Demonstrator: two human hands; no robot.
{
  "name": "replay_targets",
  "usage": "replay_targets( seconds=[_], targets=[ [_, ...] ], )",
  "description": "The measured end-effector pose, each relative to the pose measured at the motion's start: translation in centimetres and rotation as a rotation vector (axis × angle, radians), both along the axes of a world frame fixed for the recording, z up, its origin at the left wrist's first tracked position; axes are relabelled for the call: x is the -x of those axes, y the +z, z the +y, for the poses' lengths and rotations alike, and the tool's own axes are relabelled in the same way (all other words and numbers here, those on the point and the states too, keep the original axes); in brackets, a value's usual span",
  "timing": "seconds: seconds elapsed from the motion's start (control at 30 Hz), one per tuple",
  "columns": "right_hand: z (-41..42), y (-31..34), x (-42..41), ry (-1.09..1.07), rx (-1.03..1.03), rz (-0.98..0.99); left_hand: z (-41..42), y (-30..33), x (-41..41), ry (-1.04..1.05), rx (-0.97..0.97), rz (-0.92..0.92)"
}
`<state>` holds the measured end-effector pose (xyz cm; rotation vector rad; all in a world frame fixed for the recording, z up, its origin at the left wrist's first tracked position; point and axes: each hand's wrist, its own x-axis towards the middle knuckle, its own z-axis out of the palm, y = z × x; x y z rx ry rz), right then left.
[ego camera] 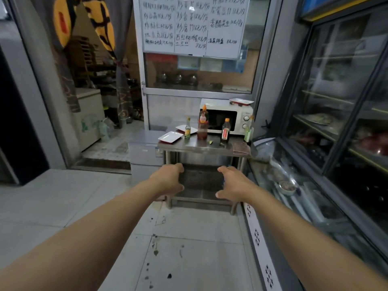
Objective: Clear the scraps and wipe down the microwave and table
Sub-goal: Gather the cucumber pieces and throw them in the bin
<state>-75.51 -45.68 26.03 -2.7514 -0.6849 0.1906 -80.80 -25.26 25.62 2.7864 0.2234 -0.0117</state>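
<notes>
Ahead of me, past a stretch of open pale tiled floor (189,248), stands the stainless steel table (195,147), its front edge bare near the middle. Both my arms reach forward: my left hand (168,179) and right hand (234,183) hang in the air well short of the table, fingers loosely curled, holding nothing. On the tabletop the white microwave (227,120) sits at the back right, touching the wall, with a flat white tray (241,101) on its roof. Two rectangular white plates (170,137) lie at the left edge, one overhanging it. Four bottles (203,124) stand in a loose row with orange caps; their labels are too small to read. Small green scraps (211,142) lie near the front, and a brownish cloth (241,148) drapes over the right corner. A glass-fronted display case (294,185) hems the right side. Handwritten Chinese prices fill the whiteboard (193,26) above; I cannot read them surely.
</notes>
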Motion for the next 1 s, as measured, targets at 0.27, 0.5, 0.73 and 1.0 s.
replay_targets(
  seconds=[0.27,0.5,0.73,1.0],
  targets=[
    [5.2,-0.2,-11.0,-0.103,-0.011,0.026,6.4,0.1,-12.2,-0.086,0.019,0.012],
    [8.1,-1.6,-22.3,-0.106,-0.025,0.014,9.3,-1.0,-22.5,-0.087,0.025,-0.004],
    [9.3,-2.7,-35.9,-0.089,-0.073,0.028,11.0,-1.8,-35.3,-0.05,0.003,0.028],
    [9.2,-4.4,-46.5,-0.141,-0.075,0.067,10.9,-3.9,-46.4,-0.087,-0.009,0.082]
  ],
)
